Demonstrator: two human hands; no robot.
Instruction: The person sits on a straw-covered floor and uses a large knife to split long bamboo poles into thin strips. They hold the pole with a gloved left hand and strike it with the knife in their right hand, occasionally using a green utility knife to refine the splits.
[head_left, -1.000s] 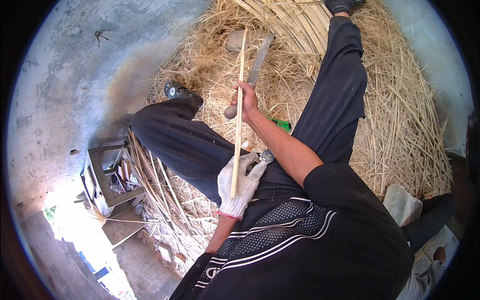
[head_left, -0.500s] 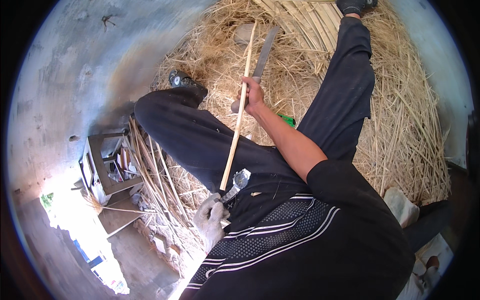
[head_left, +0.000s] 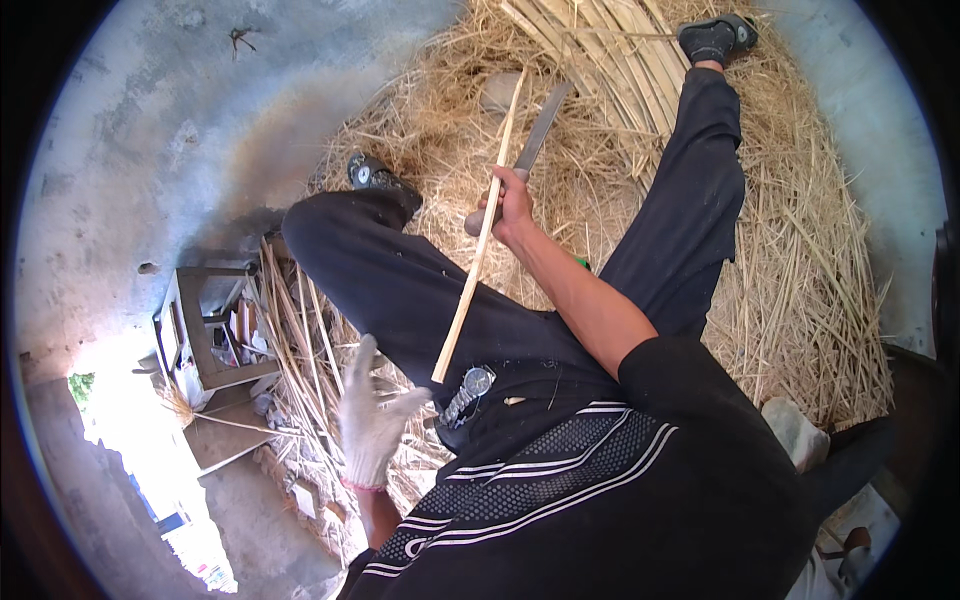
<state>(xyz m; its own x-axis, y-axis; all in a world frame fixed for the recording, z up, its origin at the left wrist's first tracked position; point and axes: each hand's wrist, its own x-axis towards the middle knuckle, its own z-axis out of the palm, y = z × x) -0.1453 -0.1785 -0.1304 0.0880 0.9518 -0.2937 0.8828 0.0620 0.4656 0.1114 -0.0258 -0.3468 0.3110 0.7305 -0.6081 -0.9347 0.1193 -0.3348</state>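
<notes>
My right hand (head_left: 513, 207), bare, is closed round the brown handle of a long-bladed knife (head_left: 543, 128). The same hand holds a pale split strip (head_left: 468, 290), probably bamboo, which slants from the straw down to my lap. My left hand (head_left: 372, 415) wears a white knitted glove and stands open, thumb and fingers spread, beside my left thigh. Between its thumb and my lap there is a gap from the strip's near end. A metal wristwatch (head_left: 477, 383) lies on my dark trousers next to that end.
Straw and shavings (head_left: 790, 270) cover the floor around my outstretched legs. Long split strips (head_left: 620, 65) lie at the far end. On the left stand a wooden box (head_left: 225, 330) of odds and ends and a bundle of thin sticks (head_left: 300, 320), near a stained wall (head_left: 200, 150).
My left hand has opened from a curled pose near the strip's end and moved left and up. My right hand still holds the knife and strip, slightly shifted in view.
</notes>
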